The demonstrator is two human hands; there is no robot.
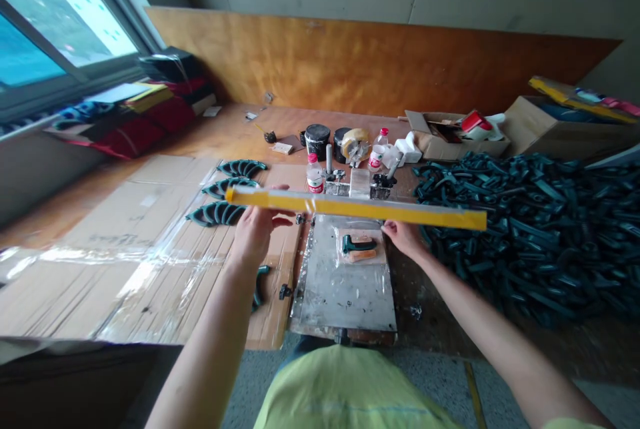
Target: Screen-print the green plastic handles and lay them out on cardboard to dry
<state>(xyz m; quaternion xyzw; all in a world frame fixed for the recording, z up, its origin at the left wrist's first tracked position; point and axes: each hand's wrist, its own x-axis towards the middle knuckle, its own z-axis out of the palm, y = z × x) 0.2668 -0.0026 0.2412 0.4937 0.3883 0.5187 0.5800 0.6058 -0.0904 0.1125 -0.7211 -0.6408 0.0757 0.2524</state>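
My left hand (pixel 257 232) is closed on the left part of a long yellow-edged frame (pixel 360 207), seen nearly edge-on. This frame hangs raised across the metal base plate (pixel 330 295). Just below its underside, by the plate's right edge, my right hand (pixel 404 237) has its fingers drawn together; what they hold, if anything, cannot be made out. A dark green curved handle (pixel 357 244) lies on a small holder (pixel 361 255) on the plate. Dark green curved pieces (pixel 220 213) stand in rows on cardboard (pixel 165 242) at left.
A big heap of dark green pieces (pixel 520 235) covers the right side. Behind the plate are metal clamps (pixel 384 183), red-capped bottles (pixel 315 175), black tubs (pixel 317 141) and a tape roll (pixel 355 144). An open carton (pixel 453 144) stands back right, before a wooden board (pixel 350 69).
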